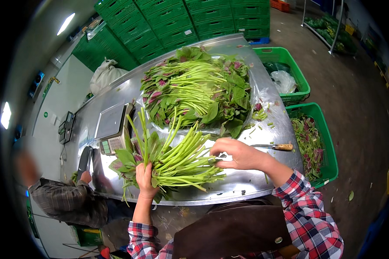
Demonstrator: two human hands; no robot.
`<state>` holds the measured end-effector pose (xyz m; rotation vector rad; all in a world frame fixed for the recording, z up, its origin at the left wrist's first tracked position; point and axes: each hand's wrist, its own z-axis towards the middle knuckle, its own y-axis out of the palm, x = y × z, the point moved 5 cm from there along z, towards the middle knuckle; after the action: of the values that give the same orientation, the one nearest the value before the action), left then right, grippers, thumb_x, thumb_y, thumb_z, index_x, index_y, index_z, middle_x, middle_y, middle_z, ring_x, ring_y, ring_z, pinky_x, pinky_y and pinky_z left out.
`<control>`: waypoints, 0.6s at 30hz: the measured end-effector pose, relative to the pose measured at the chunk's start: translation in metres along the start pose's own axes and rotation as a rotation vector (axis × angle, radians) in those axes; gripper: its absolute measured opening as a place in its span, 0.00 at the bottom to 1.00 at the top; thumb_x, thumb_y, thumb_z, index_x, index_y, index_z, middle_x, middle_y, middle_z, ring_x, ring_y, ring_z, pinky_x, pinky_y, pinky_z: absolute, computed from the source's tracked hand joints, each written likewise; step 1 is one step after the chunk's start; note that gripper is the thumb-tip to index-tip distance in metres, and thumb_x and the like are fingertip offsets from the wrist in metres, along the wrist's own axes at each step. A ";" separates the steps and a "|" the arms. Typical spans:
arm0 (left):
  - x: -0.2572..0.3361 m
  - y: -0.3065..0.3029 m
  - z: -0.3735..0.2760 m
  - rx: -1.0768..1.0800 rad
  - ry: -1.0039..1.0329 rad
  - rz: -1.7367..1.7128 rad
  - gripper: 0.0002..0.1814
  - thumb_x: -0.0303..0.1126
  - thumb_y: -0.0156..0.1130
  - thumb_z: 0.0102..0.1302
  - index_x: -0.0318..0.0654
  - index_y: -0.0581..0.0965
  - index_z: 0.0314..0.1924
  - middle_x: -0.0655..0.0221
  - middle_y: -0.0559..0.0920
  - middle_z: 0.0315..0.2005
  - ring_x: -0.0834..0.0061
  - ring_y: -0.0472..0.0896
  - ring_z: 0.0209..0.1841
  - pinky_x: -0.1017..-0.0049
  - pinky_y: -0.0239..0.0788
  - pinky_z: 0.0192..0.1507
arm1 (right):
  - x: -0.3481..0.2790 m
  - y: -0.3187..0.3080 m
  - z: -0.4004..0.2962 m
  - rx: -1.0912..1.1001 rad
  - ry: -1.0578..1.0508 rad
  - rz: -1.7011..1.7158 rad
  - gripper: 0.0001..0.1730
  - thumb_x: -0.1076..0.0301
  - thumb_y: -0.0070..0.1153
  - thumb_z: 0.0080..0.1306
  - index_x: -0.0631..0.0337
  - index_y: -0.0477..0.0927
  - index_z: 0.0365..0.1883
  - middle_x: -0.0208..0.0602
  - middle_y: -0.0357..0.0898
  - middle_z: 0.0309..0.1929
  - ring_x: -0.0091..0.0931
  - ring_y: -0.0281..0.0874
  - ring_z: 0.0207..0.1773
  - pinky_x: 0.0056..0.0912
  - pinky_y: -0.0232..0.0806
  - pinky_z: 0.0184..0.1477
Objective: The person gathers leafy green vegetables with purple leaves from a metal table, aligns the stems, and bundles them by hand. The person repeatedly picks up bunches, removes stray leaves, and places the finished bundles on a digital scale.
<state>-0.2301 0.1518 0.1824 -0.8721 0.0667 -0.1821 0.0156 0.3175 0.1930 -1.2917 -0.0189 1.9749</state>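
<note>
A loose bunch of red-and-green amaranth (181, 158) is gripped in my left hand (145, 181), whose fingers wrap the stems near the leafy end. The cut stem ends fan out to the right, above the stainless steel table. At those ends is my right hand (240, 154), thumb and fingers apart in a curve; whether the fingertips touch a stem is unclear. A knife with a wooden handle (282, 147) lies just beyond my right wrist. Farther back, a large heap of amaranth (197, 87) rests on clear plastic sheeting, stems in the middle and leaves at both sides.
A digital scale (111, 129) stands left of the heap. Right of the table (272, 116) are a green crate with trimmings (331, 152) and another with plastic bags (300, 69). Green crates (181, 26) are stacked behind. A co-worker (68, 200) holds a dark object at left.
</note>
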 end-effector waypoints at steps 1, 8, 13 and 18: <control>0.000 0.002 0.002 0.000 -0.016 -0.013 0.35 0.31 0.65 0.47 0.32 0.65 0.56 0.50 0.74 0.47 0.49 0.73 0.42 0.56 0.64 0.43 | 0.004 0.005 0.000 -0.045 0.034 0.064 0.10 0.74 0.61 0.55 0.64 0.75 0.34 0.34 0.73 0.30 0.28 0.74 0.34 0.27 0.68 0.38; -0.009 0.000 -0.019 0.069 -0.045 -0.026 0.36 0.29 0.67 0.46 0.31 0.65 0.58 0.50 0.76 0.48 0.51 0.76 0.41 0.59 0.65 0.45 | 0.015 -0.055 -0.014 0.090 0.301 0.789 0.05 0.74 0.58 0.58 0.64 0.77 0.32 0.31 0.77 0.32 0.20 0.74 0.36 0.23 0.67 0.39; -0.009 0.002 -0.016 0.034 -0.022 0.011 0.39 0.32 0.69 0.47 0.29 0.64 0.59 0.51 0.76 0.44 0.51 0.74 0.38 0.61 0.67 0.40 | -0.049 -0.025 0.016 0.026 -0.243 0.019 0.09 0.74 0.60 0.54 0.59 0.77 0.34 0.33 0.75 0.34 0.31 0.72 0.40 0.32 0.63 0.45; -0.006 0.005 -0.011 0.022 -0.028 -0.021 0.39 0.31 0.69 0.46 0.28 0.64 0.59 0.51 0.76 0.46 0.51 0.75 0.39 0.61 0.67 0.41 | -0.051 0.005 0.024 -0.127 -0.293 -0.064 0.08 0.75 0.59 0.55 0.59 0.78 0.34 0.32 0.76 0.33 0.29 0.73 0.38 0.31 0.63 0.44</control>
<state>-0.2368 0.1478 0.1712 -0.8539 0.0297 -0.1898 0.0036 0.2923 0.2429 -1.0538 -0.3293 2.1184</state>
